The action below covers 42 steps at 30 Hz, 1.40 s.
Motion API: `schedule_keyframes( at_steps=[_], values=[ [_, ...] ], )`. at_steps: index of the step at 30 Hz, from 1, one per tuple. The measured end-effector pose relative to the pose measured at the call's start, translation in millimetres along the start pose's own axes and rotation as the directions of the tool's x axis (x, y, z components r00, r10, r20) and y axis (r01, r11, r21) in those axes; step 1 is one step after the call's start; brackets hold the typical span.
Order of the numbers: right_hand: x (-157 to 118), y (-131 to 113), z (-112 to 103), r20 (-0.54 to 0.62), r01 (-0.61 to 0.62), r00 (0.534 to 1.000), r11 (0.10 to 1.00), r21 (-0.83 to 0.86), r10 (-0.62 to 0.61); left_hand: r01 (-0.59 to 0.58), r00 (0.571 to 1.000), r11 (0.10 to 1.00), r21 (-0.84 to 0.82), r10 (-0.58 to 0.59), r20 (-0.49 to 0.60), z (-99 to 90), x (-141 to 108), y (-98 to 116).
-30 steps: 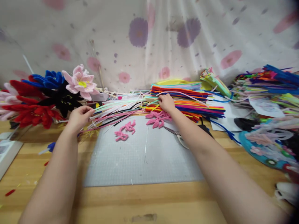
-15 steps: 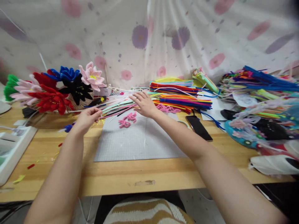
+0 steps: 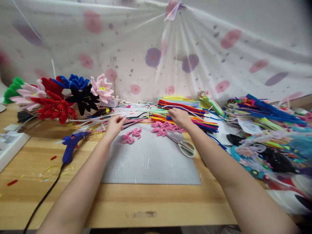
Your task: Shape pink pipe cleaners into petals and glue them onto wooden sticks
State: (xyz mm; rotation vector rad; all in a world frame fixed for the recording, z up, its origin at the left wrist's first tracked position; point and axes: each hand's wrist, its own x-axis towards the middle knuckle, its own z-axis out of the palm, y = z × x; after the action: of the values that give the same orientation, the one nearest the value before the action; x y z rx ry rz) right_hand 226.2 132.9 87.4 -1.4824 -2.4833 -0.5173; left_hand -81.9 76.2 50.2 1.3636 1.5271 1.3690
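My left hand [image 3: 114, 129] is closed in a pinch at the front of loose pale pipe cleaners [image 3: 107, 117]; what lies between its fingertips is too small to make out. To the right, my right hand [image 3: 181, 118] has its fingers curled down around the ends of pale green pipe cleaners [image 3: 159, 110]. Bright pipe cleaner bundles [image 3: 204, 124] lie beneath and beside that hand. Between the hands, small pink bent pipe cleaner pieces [image 3: 131, 135] and a pink heap of looped shapes [image 3: 162, 128] lie on a grey cutting mat [image 3: 151, 169].
Scissors [image 3: 186, 149] lie on the mat's right side. A blue glue gun [image 3: 70, 146] with a black cord rests at left, near a white power strip [image 3: 13, 148]. Fuzzy flowers [image 3: 56, 107] stand at back left; craft materials [image 3: 265, 130] crowd the right.
My left hand has moved right along the pipe cleaners. My right hand has also moved right, its spread fingers now curled. The view has shifted, showing the glue gun and scissors.
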Motion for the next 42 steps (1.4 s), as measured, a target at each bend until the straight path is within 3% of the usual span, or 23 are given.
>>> schedule_keyframes(
  at_steps=[6,12,16,22,27,33,37,42],
  values=[
    [3.3,78.7,36.1,0.047,-0.067,0.997,0.998,0.005,0.066,0.031,0.999,1.000,0.000,-0.031,0.016,33.6,10.7,-18.1],
    [8.4,107.1,72.2,0.085,-0.004,0.996,1.000,-0.020,0.006,-0.028,1.000,0.994,0.107,0.026,0.018,54.2,30.6,-31.6],
    [18.3,100.8,79.2,0.069,-0.062,0.996,0.997,-0.049,0.065,-0.111,0.992,0.961,0.255,0.091,0.088,75.2,51.1,-16.6],
    [35.7,73.3,73.0,0.049,-0.111,0.992,0.993,-0.043,0.113,-0.204,0.973,0.855,0.477,0.125,0.193,126.7,87.1,2.8],
    [56.9,38.3,73.6,-0.002,-0.054,0.999,0.993,0.108,0.054,-0.111,0.982,0.888,0.446,0.029,0.187,160.3,118.9,-7.1],
    [77.3,8.6,94.0,0.074,-0.110,0.992,0.978,0.176,0.099,-0.072,0.969,0.914,0.400,-0.031,0.246,173.7,129.8,-27.1],
    [76.2,5.4,100.1,0.069,-0.154,0.987,0.967,0.201,0.143,-0.006,0.961,0.941,0.338,-0.088,0.262,176.3,130.3,-33.0],
    [74.4,1.9,99.5,0.082,-0.228,0.973,0.957,0.179,0.216,0.002,0.961,0.964,0.267,-0.076,0.266,177.6,131.7,-36.3]
  ],
)
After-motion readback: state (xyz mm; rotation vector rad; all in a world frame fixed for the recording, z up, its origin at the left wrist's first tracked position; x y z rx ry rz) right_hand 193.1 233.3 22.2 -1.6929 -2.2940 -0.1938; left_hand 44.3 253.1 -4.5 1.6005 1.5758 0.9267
